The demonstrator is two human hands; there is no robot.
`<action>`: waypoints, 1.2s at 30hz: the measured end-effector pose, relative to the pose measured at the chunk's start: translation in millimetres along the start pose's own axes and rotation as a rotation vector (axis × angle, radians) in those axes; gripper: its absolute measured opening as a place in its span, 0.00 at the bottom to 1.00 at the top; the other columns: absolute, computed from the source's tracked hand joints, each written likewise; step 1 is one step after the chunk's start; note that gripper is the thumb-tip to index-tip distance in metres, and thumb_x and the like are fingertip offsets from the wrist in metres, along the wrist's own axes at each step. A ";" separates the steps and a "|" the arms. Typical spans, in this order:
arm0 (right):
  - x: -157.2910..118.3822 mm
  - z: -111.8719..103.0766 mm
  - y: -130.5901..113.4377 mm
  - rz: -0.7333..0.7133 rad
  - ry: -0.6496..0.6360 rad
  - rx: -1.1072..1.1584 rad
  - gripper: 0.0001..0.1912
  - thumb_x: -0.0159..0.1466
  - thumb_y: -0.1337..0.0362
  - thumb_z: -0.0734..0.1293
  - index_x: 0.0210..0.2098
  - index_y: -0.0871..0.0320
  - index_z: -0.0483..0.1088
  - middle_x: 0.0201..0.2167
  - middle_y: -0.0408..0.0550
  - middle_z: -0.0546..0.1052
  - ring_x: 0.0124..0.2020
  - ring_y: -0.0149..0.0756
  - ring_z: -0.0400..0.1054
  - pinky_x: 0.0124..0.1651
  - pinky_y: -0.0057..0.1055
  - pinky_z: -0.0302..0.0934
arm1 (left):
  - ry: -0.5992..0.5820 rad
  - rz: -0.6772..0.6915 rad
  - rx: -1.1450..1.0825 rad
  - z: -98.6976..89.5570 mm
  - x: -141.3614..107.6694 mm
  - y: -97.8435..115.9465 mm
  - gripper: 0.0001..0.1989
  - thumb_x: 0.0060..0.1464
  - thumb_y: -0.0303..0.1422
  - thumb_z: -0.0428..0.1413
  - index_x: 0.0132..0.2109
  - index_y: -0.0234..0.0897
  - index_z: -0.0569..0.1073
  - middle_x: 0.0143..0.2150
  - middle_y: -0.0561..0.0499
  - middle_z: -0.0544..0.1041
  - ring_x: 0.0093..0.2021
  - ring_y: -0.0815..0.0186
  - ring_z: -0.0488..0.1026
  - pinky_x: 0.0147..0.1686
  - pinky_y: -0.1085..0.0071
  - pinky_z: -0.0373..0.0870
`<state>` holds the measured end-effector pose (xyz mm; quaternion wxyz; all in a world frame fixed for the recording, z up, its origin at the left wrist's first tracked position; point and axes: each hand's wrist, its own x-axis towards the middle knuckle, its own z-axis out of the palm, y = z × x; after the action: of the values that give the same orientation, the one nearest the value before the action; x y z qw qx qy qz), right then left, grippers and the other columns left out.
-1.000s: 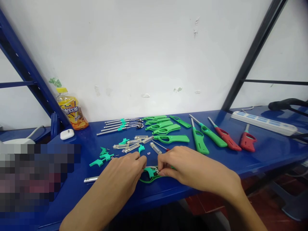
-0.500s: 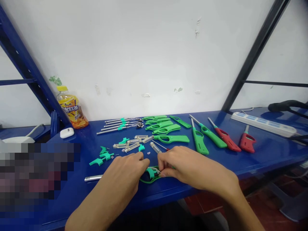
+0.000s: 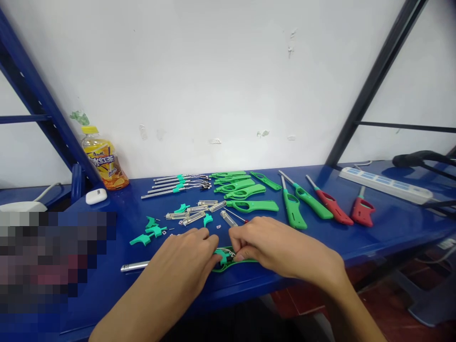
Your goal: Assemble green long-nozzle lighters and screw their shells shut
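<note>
A utility lighter in parts lies at the table's front edge, with its green half-shell partly under both hands. Its metal tube sticks out to the left from beneath my left hand. My left hand is closed over the lighter, the thumb at the teal trigger. From the right, my right hand pinches with thumb and index finger at thin white wire and a small dark part just behind the trigger. The fingers hide much of the shell's inside.
Behind my hands lie clear fuel tanks, loose teal triggers, a thin screwdriver, green shells and wired metal tubes. Assembled green lighters and red lighters rest right, near a power strip. A drink bottle stands left.
My left thumb has moved onto the teal trigger, and my left hand now covers more of the shell. The right hand keeps its pinch at the wire. The whole view has shifted slightly.
</note>
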<state>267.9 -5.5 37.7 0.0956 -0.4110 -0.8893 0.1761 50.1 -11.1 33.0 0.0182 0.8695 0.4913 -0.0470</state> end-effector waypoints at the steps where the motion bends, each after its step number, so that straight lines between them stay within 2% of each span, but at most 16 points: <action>1: -0.7 -0.7 -0.7 -0.001 -0.002 0.003 0.08 0.71 0.72 0.66 0.35 0.55 0.69 0.29 0.38 0.73 0.33 0.32 0.63 0.33 0.31 0.48 | -0.004 0.001 -0.001 0.3 0.4 -0.4 0.08 0.71 0.33 0.54 0.43 0.39 0.77 0.45 0.47 0.81 0.43 0.51 0.81 0.38 0.59 0.72; 5: -2.7 -3.4 -3.1 -0.003 -0.006 0.003 0.11 0.67 0.77 0.62 0.33 0.55 0.69 0.28 0.38 0.72 0.32 0.31 0.62 0.33 0.31 0.48 | -0.026 0.004 -0.009 -0.7 0.6 -0.9 0.07 0.71 0.34 0.56 0.44 0.39 0.77 0.45 0.47 0.81 0.45 0.50 0.81 0.39 0.59 0.73; 12: -1.9 -2.7 -3.3 -0.012 0.004 -0.007 0.12 0.63 0.79 0.63 0.31 0.56 0.69 0.25 0.36 0.70 0.28 0.30 0.59 0.32 0.30 0.47 | -0.059 -0.006 -0.008 -4.9 1.0 0.8 0.04 0.68 0.32 0.59 0.44 0.39 0.77 0.47 0.46 0.81 0.46 0.51 0.81 0.41 0.59 0.74; 16: -3.7 -6.5 -3.4 -0.005 0.009 -0.020 0.11 0.65 0.76 0.65 0.31 0.56 0.73 0.24 0.36 0.71 0.27 0.30 0.60 0.31 0.30 0.46 | -0.077 -0.022 0.006 -5.9 0.9 1.3 0.04 0.69 0.31 0.58 0.44 0.39 0.77 0.48 0.46 0.81 0.46 0.51 0.82 0.42 0.59 0.75; 20: -4.8 -10.3 -2.8 0.028 0.009 -0.010 0.10 0.67 0.74 0.66 0.34 0.55 0.78 0.30 0.39 0.79 0.32 0.32 0.69 0.34 0.30 0.51 | -0.065 -0.003 0.017 -0.8 2.8 -3.1 0.06 0.69 0.27 0.55 0.44 0.40 0.77 0.46 0.47 0.81 0.46 0.51 0.82 0.40 0.60 0.76; 23: -4.1 -9.1 -2.0 0.044 0.013 -0.015 0.10 0.67 0.74 0.67 0.35 0.55 0.78 0.32 0.40 0.81 0.36 0.34 0.71 0.36 0.30 0.52 | -0.029 0.024 0.050 4.3 5.0 -6.4 0.11 0.68 0.22 0.52 0.44 0.40 0.77 0.45 0.47 0.81 0.44 0.53 0.82 0.38 0.62 0.75; 26: -3.8 -6.0 -2.4 0.024 0.005 -0.027 0.10 0.68 0.74 0.66 0.35 0.56 0.77 0.33 0.41 0.81 0.36 0.35 0.71 0.35 0.31 0.51 | -0.016 0.031 0.071 5.5 5.6 -5.6 0.12 0.67 0.21 0.50 0.44 0.39 0.76 0.45 0.46 0.81 0.44 0.54 0.82 0.38 0.65 0.75; 31: -5.8 -3.5 -7.0 0.036 0.001 -0.088 0.10 0.70 0.72 0.65 0.34 0.56 0.75 0.31 0.42 0.78 0.34 0.35 0.68 0.34 0.32 0.48 | 0.001 0.027 0.104 4.2 4.8 -1.1 0.13 0.66 0.20 0.49 0.44 0.38 0.75 0.45 0.44 0.81 0.45 0.51 0.82 0.37 0.62 0.76; 36: -6.5 -2.6 -9.5 0.029 0.012 -0.139 0.10 0.70 0.71 0.65 0.34 0.55 0.76 0.30 0.41 0.77 0.33 0.34 0.67 0.33 0.33 0.47 | -0.006 0.027 0.120 4.7 5.5 -0.9 0.12 0.66 0.20 0.50 0.43 0.38 0.75 0.44 0.43 0.81 0.44 0.52 0.82 0.38 0.63 0.76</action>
<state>266.3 -15.6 43.7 0.0696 -0.4304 -0.8928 0.1131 51.9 -6.3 27.8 -0.0316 0.8754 0.4759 -0.0788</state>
